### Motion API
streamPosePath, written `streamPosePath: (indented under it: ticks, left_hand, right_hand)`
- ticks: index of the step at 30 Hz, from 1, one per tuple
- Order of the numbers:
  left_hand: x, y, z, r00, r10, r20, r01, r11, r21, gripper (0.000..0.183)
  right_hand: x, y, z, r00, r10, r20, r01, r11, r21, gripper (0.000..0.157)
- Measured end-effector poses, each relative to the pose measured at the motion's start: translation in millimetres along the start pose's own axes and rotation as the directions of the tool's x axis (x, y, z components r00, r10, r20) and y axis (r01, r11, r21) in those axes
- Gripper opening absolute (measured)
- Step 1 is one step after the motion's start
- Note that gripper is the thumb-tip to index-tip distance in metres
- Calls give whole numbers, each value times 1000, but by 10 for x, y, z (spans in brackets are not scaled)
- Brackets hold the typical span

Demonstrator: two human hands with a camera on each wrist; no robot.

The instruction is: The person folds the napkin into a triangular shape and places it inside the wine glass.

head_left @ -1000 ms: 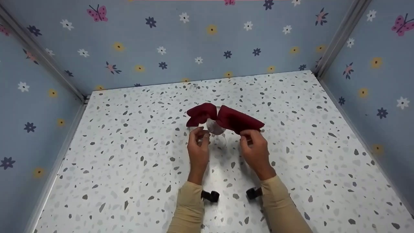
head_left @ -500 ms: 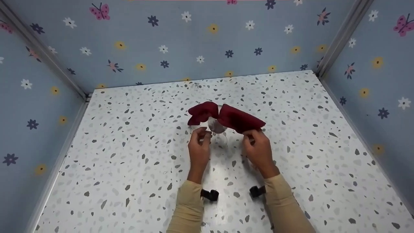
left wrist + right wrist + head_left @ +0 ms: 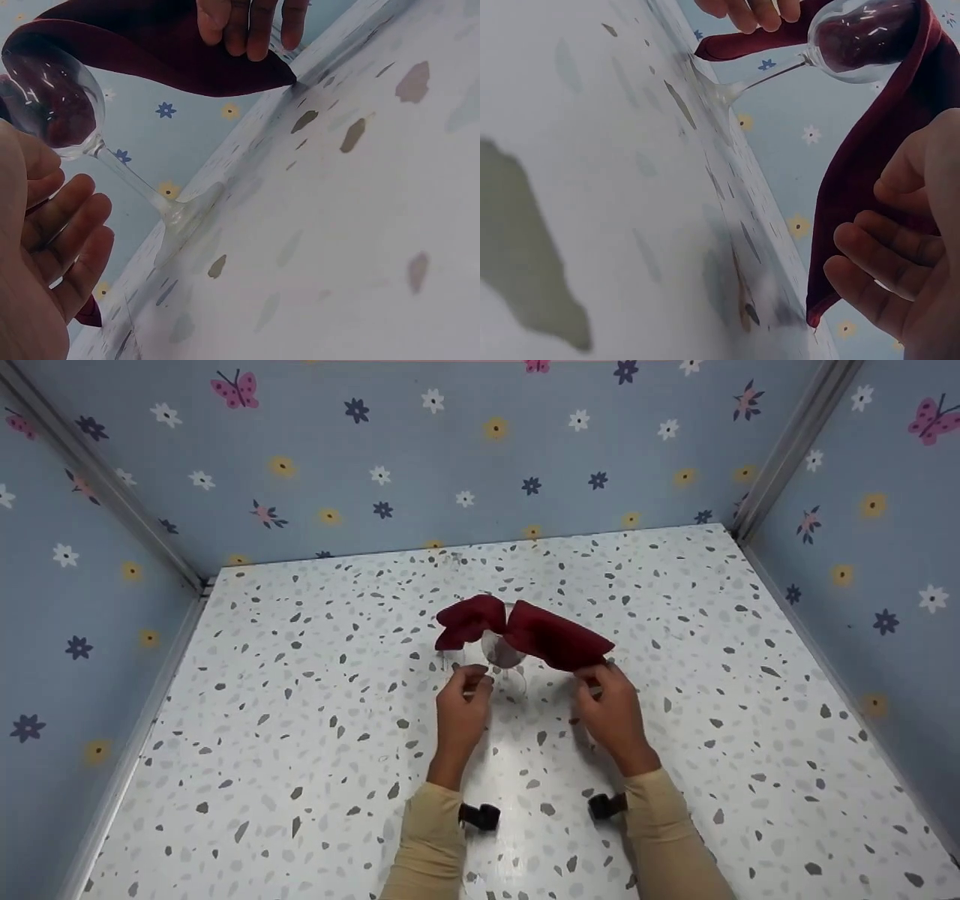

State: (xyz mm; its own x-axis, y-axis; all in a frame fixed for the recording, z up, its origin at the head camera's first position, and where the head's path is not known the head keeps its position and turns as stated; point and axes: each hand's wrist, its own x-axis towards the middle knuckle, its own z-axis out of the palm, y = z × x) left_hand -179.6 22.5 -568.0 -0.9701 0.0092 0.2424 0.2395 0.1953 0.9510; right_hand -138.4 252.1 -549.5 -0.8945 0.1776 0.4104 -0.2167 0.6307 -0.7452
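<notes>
A clear stemmed wine glass (image 3: 502,652) stands upright on the table, its foot and stem (image 3: 133,178) plain in the left wrist view. Stuffed into its bowl is a dark red cloth napkin (image 3: 559,637), whose two ends spread over the rim like wings. Just below the shorter left wing is my left hand (image 3: 461,712), fingers relaxed and holding nothing. My right hand (image 3: 613,716) is at the lower edge of the longer right wing (image 3: 840,195). Its fingers are loosely bent, with the thumb apart from them in the right wrist view.
Under everything lies a white speckled tabletop (image 3: 337,780). Blue flower-printed panels (image 3: 480,457) wall it in at the back and both sides. A small black wrist camera (image 3: 480,816) sits on the left wrist, and another (image 3: 606,807) on the right.
Both hands have drawn back a little from the napkin, the right one also shifting rightward. Napkin and glass keep nearly the same place and shape.
</notes>
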Motion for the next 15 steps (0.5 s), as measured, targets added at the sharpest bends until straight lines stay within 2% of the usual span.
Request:
streamPosePath:
  ticks: [6, 15]
  left_hand:
    - [-10, -26, -75, 999, 27, 42, -34, 986, 166, 21]
    - [1, -37, -173, 998, -1, 63, -16, 963, 270, 17]
  right_hand:
    - [22, 2, -32, 999, 31, 37, -31, 999, -18, 12]
    - [7, -33, -92, 992, 90, 90, -80, 992, -101, 14]
